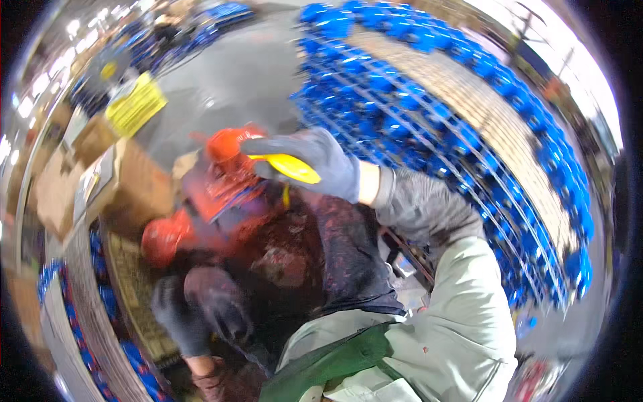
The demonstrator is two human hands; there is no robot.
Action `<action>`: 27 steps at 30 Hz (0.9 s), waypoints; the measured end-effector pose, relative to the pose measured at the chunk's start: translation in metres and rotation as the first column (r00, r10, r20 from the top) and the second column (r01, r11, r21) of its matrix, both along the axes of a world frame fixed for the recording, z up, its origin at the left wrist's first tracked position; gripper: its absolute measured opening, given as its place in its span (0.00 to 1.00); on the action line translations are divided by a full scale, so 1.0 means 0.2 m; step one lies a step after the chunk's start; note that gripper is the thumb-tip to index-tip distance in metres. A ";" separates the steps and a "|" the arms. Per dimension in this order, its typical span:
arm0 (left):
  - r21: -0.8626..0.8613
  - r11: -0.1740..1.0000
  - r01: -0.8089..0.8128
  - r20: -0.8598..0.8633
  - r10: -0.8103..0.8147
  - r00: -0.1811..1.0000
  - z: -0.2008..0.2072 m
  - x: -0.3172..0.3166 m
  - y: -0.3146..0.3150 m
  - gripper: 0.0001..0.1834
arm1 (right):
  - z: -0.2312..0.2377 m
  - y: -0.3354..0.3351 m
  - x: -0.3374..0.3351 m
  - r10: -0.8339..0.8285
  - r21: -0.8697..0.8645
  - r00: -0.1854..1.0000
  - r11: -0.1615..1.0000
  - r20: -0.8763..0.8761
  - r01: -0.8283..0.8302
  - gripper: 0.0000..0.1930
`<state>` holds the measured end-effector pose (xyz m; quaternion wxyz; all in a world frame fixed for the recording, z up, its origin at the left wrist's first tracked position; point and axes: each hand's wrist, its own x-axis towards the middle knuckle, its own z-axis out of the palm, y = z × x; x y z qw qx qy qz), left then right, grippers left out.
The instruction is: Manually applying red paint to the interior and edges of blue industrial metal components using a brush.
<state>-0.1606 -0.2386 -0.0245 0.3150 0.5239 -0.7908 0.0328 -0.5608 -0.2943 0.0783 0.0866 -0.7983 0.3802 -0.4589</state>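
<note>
My right hand (pixel 305 161), in a grey glove, is closed around a tool with a bright yellow handle (pixel 293 168). The tool's working end is hidden by the hand and blur. Just left of it is the rounded orange-red end of a glossy red part (pixel 231 174), which stretches down and left toward another round red end (pixel 164 240). I cannot make out what kind of part it is. My left hand (pixel 181 315), also gloved in grey, is low on the left, below the red part. Motion smears its fingers. Red stains mark the dark cloth (pixel 348 248) over my lap.
Racks of shiny blue parts (pixel 395 80) fill the right side. Cardboard boxes (pixel 137 184) stand at the left, with a yellow sheet (pixel 136 105) above them. More blue parts (pixel 137 362) lie on slats at the lower left. Grey floor (pixel 228 74) shows beyond.
</note>
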 end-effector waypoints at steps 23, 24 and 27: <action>0.808 0.357 0.469 -0.034 -0.767 0.641 -0.78 -0.75 -0.34 0.34 | 0.29 1.73 -2.01 -0.687 -0.617 -0.622 -0.315 -0.376 0.721 0.26; 0.790 0.361 0.496 -0.002 -0.807 0.590 -0.78 -0.75 -0.35 0.34 | 0.25 1.73 -2.02 -0.689 -0.560 -0.597 -0.326 -0.411 0.762 0.26; 0.847 0.357 0.394 0.017 -0.759 0.650 -0.77 -0.75 -0.34 0.32 | 0.20 1.70 -2.03 -0.806 -0.535 -0.436 -0.182 -0.399 0.825 0.27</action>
